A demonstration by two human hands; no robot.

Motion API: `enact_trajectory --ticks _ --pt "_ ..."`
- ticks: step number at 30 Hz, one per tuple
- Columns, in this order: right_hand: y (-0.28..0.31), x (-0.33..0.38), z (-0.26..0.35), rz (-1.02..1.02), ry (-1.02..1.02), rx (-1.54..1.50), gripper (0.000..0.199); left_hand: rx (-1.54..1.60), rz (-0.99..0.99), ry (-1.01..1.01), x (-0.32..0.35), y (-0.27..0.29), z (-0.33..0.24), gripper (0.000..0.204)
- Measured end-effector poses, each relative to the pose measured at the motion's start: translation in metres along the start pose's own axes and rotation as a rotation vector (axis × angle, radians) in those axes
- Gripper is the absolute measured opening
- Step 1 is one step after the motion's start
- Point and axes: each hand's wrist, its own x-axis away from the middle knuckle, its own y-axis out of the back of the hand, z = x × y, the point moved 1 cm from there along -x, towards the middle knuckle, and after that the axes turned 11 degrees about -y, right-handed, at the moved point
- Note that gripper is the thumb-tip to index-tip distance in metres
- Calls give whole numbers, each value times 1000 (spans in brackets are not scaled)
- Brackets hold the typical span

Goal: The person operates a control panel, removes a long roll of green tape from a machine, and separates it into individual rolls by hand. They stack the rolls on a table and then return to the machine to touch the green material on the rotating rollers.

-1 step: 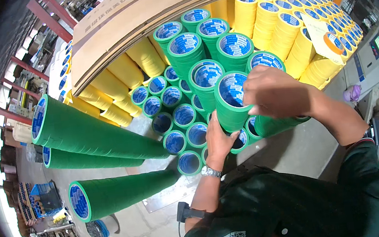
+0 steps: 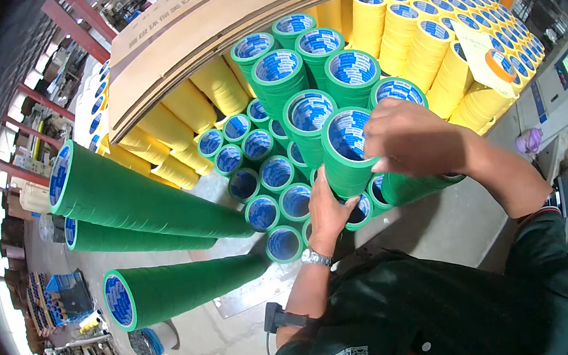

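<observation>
Near the centre of the head view, the person's left hand (image 2: 327, 209) is cupping the lower side of a tall green tape stack (image 2: 348, 152), fingers wrapped against its wall, while the right hand (image 2: 411, 140) is lying over the stack's upper rim with fingers curled down onto it; both hands are thus grasping this one column. A wristwatch (image 2: 317, 258) is showing on the left wrist. The held stack is standing among other upright green tape columns (image 2: 278, 72), whose blue-lined cores are facing the camera. Three long green rolls (image 2: 137, 195) are leaning out to the left of the group. Yellow tape stacks (image 2: 424, 47) are filling the space behind and to the right, and flat cardboard sheets (image 2: 208, 23) are lying across the far rows. Grey concrete floor (image 2: 205, 343) is showing below.
</observation>
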Motion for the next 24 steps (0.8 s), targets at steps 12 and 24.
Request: enact_trajectory --ticks 12,24 --pt "43 -3 -1 -269 68 -97 44 -52 -408 -114 106 50 -32 62" --pt "97 -94 88 -267 385 -21 55 406 -1059 654 313 88 94 56"
